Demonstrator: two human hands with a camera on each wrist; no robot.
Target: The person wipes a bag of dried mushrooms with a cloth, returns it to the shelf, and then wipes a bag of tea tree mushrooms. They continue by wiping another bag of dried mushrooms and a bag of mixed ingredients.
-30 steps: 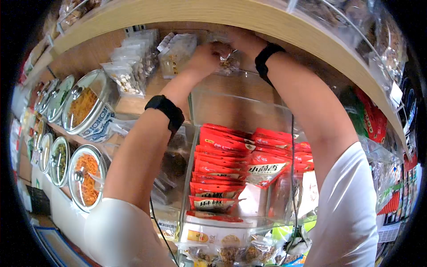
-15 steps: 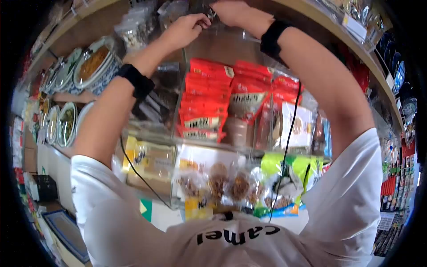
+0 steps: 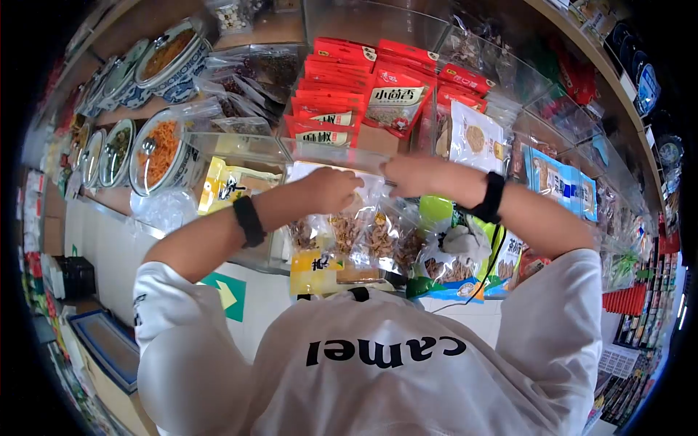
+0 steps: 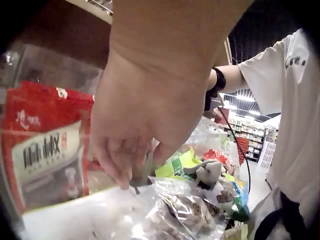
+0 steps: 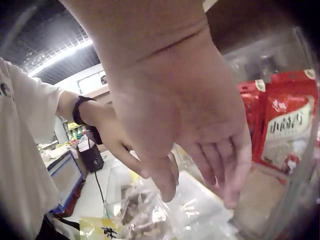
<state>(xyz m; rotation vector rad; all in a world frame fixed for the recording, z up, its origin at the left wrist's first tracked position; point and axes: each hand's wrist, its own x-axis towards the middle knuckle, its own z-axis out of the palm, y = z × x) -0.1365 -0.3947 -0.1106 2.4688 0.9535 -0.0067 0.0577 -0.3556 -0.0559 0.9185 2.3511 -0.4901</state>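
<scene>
My left hand hovers over the front compartment with relaxed fingers bent downward. In the left wrist view its fingertips are right at the top edge of a white package. My right hand is close opposite it, and in the right wrist view its fingers hang loosely with the thumb apart. Neither hand shows anything gripped. Just below them lie clear plastic bags of dried brown pieces. Red spice packets stand in rows behind the hands.
Clear plastic dividers separate the compartments. A yellow package lies left, a green bag right, and a blue package farther right. Lidded bowls of food stand at left. A black cable hangs near the right arm.
Both hands have come down and toward the body from a small clear packet on the back shelf to the front bags. The head view has tilted downward.
</scene>
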